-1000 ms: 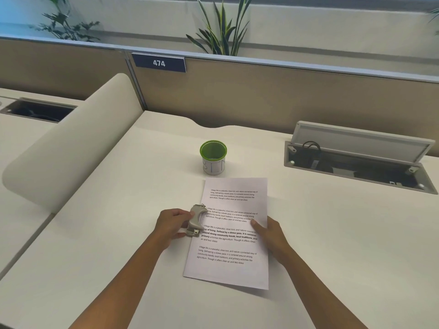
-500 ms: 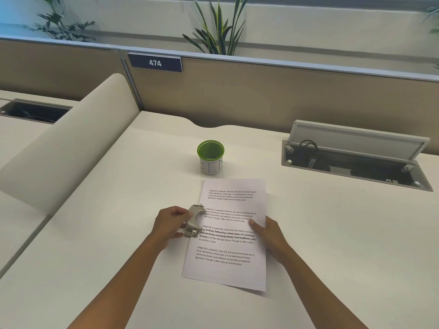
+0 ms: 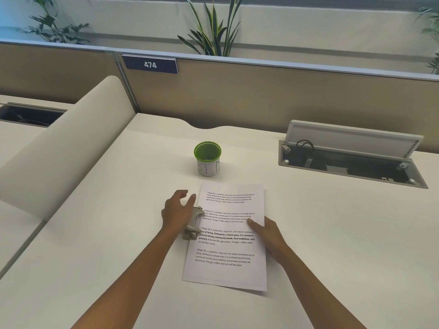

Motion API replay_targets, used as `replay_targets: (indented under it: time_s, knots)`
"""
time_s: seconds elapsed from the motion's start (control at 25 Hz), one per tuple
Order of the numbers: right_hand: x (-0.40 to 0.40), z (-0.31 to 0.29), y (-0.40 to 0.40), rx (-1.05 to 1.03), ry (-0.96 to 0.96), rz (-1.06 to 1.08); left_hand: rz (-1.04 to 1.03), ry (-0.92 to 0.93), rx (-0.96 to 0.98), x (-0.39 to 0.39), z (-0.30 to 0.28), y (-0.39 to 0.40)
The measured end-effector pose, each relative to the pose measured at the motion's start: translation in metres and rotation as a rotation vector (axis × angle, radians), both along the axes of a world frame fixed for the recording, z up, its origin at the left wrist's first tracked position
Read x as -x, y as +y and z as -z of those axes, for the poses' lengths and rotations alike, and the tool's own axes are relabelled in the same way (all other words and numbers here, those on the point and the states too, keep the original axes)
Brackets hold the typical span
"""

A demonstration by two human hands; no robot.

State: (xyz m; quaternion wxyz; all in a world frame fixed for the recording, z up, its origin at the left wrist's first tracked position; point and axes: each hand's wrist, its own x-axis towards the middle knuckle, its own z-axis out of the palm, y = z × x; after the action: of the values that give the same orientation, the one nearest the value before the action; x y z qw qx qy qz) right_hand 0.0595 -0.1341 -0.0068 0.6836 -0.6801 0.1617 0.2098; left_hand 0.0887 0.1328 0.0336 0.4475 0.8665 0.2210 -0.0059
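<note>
A pale desk (image 3: 95, 233) is backed by a tan partition (image 3: 261, 98) bearing a plate marked 474 (image 3: 150, 65), with plants (image 3: 213, 27) behind. Beyond the fingers stands a green-rimmed cup (image 3: 207, 160); well to their right a cable hatch (image 3: 351, 162) lies open. A printed sheet (image 3: 228, 264) lies flat between both hands, with a grey hole punch (image 3: 193, 224) on its left edge. The left hand (image 3: 177, 212) rests on the punch, fingers (image 3: 191, 198) spread loose, gripping nothing. The right hand (image 3: 269, 236) presses straight fingers (image 3: 255, 225) on the sheet's right edge
</note>
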Motion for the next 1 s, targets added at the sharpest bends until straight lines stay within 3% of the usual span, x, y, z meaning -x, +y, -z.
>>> replay_targets:
  time_s: [0.16, 0.28, 0.48, 1.0]
  knots:
    - [0.0, 0.0, 0.0, 0.005, 0.004, 0.004, 0.212, -0.148, -0.263, -0.009, 0.007, -0.025]
    - [-0.001, 0.0, 0.001, 0.008, -0.002, -0.004, 0.269, -0.128, -0.465, -0.01, 0.018, -0.03]
    - [-0.001, 0.001, 0.002, 0.047, -0.033, -0.016, 0.311, -0.028, -0.443, -0.011, 0.03, -0.032]
    - [0.002, -0.001, 0.005, 0.144, -0.098, -0.044, 0.342, -0.16, -0.639, -0.007, 0.042, -0.032]
